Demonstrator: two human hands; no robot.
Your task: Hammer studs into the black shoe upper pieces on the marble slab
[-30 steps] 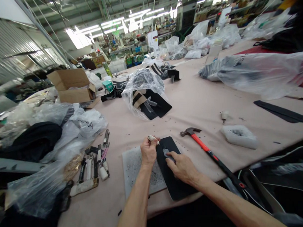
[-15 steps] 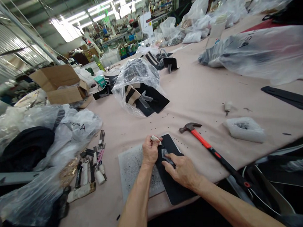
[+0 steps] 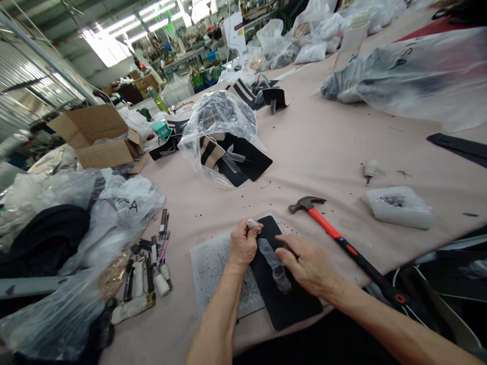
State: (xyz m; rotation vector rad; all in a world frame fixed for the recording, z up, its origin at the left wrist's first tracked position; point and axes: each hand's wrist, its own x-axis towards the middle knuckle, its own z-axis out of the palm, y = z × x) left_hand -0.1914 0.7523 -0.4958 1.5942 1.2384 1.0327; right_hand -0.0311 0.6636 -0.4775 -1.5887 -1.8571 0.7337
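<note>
A black flat panel [image 3: 274, 304] lies tilted across a grey, pockmarked board [image 3: 210, 269] at the front of the table. Along its middle runs a strap piece in clear plastic [image 3: 277, 272]. My left hand [image 3: 243, 243] is closed around a hand punch with a white-wrapped handle [image 3: 251, 223], at the panel's upper left edge; its lower end is hidden. Over the panel's right side, beside the strap piece, my right hand [image 3: 308, 263] has its fingers apart and holds nothing. A claw hammer [image 3: 329, 230] with a red and black handle rests to the right.
Several hand tools [image 3: 145, 271] lie at left beside plastic bags [image 3: 128, 202]. Farther back are a plastic bag of black pieces [image 3: 226, 135] and a cardboard box [image 3: 102, 137]. To the right are a white block [image 3: 396, 206] and another white-handled tool [image 3: 370, 170].
My right hand has lifted off the strap piece and shifted right, its fingers opening, so more of the strap shows. In my left hand the punch has tipped, its top now facing me.
</note>
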